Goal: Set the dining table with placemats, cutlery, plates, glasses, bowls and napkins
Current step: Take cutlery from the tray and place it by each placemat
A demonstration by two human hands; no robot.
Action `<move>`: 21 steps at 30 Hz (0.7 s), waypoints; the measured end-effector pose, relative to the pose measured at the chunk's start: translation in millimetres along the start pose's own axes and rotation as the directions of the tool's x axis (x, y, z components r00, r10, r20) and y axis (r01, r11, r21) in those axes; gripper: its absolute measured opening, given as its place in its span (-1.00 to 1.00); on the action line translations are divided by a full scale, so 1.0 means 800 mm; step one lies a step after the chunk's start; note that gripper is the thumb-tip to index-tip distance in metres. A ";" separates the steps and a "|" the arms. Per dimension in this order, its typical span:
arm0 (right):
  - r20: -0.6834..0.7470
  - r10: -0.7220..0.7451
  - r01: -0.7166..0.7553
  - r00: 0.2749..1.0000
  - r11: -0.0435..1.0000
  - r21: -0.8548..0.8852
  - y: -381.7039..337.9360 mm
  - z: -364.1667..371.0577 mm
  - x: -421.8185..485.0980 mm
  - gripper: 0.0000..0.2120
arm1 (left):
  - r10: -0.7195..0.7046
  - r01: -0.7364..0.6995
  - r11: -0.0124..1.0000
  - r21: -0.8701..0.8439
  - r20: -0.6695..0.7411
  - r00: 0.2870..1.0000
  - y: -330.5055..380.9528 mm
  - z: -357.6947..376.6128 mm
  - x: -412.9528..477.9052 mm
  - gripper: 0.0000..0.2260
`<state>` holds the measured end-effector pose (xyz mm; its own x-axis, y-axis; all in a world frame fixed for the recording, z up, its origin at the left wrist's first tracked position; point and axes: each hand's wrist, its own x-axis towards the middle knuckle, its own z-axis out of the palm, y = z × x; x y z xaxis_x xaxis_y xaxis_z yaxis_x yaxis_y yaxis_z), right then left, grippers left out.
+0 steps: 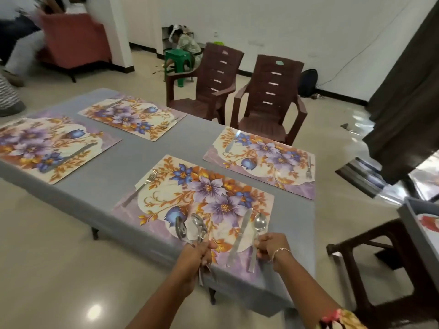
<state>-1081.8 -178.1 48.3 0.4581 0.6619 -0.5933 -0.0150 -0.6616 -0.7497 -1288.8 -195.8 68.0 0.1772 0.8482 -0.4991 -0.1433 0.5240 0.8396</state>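
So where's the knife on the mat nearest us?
In the head view, the knife lies on the right side of the near mat, just left of the spoon in the right hand.

Left hand [198, 256]: bare; my forearm behind it is bare down to the bottom rim, 6 o'clock.
Right hand [270, 245]: bare.
Right wrist: thin bracelet [281, 251], pale metal, small links, catching light.
Right forearm: bare between bracelet and cloth.
Right sleeve [339, 320]: dark fabric, printed pink, yellow and green flowers; edge shows at 5 o'clock, bottom rim.
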 end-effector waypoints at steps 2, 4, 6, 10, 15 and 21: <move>-0.025 -0.012 0.012 1.000 1.000 -0.025 -0.001 0.005 0.000 -0.75 | 0.002 -0.002 1.000 -0.002 0.015 1.000 0.002 -0.002 0.001 -0.71; -0.060 -0.018 0.015 0.998 0.998 -0.057 0.000 0.009 -0.001 -0.75 | -0.006 0.006 1.000 0.005 0.038 0.999 0.002 -0.004 0.001 -0.72; -0.077 -0.013 0.009 0.997 0.998 -0.061 0.003 0.012 -0.003 -0.75 | -0.009 0.008 1.000 0.014 0.052 0.999 0.001 -0.009 0.000 -0.71; -0.092 0.043 -0.040 0.995 0.999 0.033 0.011 0.017 -0.001 -0.77 | -0.006 0.004 1.000 0.027 0.066 0.998 -0.003 -0.020 0.002 -0.71; -0.134 0.044 -0.039 0.990 0.998 0.045 0.015 0.025 0.007 -0.76 | -0.012 0.009 0.999 0.034 0.090 0.996 -0.003 -0.028 0.003 -0.70; -0.187 -0.051 0.007 0.981 0.974 -0.228 0.019 0.027 0.016 -0.77 | -0.025 0.017 0.996 0.084 0.099 0.995 -0.005 -0.030 0.003 -0.70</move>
<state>-1095.5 -171.6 22.9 0.6167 0.6173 -0.4886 0.1916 -0.7197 -0.6674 -1311.5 -194.1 58.0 0.2766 0.8227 -0.4966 -0.0583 0.5302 0.8459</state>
